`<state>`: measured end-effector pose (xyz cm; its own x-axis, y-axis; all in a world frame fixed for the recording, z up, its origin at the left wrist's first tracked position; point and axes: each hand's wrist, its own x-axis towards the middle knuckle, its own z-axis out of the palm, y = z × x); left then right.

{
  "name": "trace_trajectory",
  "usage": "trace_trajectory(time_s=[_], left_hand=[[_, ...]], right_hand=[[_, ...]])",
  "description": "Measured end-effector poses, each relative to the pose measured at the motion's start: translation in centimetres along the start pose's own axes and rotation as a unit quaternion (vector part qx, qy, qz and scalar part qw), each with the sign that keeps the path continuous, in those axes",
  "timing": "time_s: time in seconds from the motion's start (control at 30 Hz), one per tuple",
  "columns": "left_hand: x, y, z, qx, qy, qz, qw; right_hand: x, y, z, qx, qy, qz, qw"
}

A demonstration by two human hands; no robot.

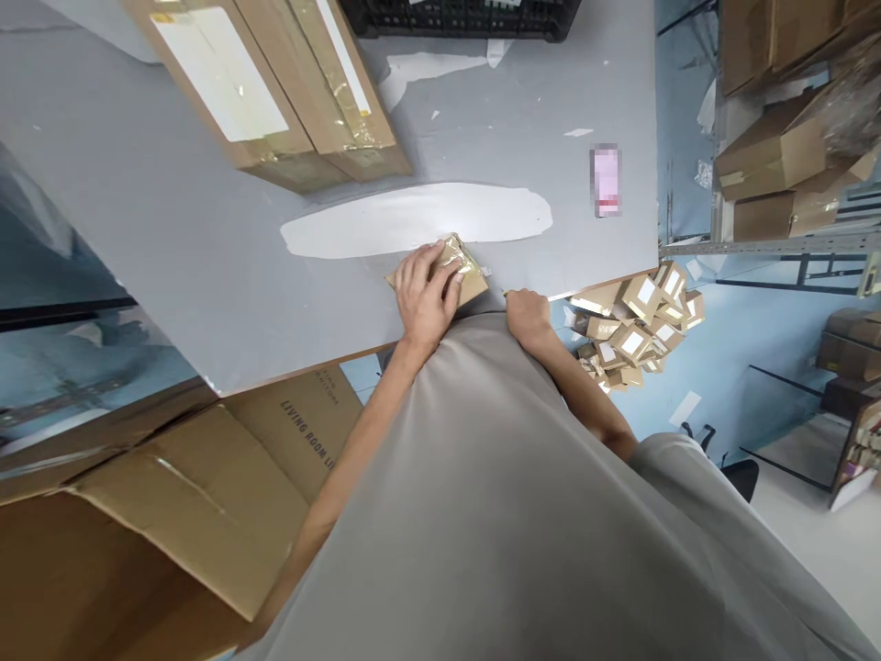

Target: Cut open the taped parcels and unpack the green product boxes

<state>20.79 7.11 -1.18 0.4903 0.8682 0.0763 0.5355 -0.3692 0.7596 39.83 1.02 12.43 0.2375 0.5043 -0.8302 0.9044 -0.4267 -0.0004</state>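
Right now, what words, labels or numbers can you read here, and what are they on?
"LIVING ROOM LI": big carton; the rest is hidden.
"...NITURE": same carton, cut off and faint, with more above it.
White labels on the tall boxes: unreadable.
Labels on the piled boxes: too small.
Pink thing: blurred.
Small box: no text visible.

Under our left fingers (411, 273) we see a brown box (472, 286) with yellowish tape (454, 250); beyond them, a white patch (413, 220) on grey tabletop (323, 312).

head-worn camera; looks forward and steeply down (past the grey shirt (509, 477)); table (337, 303) near below
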Motion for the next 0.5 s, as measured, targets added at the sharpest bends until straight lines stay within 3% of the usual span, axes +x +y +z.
trace_trajectory(time_s=[0.07,0.17,0.33,0.5], left_hand=[[0.0,-0.1,-0.1,0.005,0.001,0.000,1.000],[0.1,-0.2,-0.2,0.004,-0.009,-0.001,1.000],[0.7,-0.4,-0.3,0.000,-0.015,-0.006,1.000],[-0.2,-1.3,-1.6,-0.005,-0.014,-0.022,1.000]], right_hand=[[0.8,1.6,0.7,0.008,0.003,0.049,0.999],[0.4,3.5,0.6,0.046,0.070,0.075,0.994],[-0.1,3.8,0.2,0.160,0.131,-0.043,0.977],[1.7,2.8,0.0,0.218,0.170,-0.054,0.959]])
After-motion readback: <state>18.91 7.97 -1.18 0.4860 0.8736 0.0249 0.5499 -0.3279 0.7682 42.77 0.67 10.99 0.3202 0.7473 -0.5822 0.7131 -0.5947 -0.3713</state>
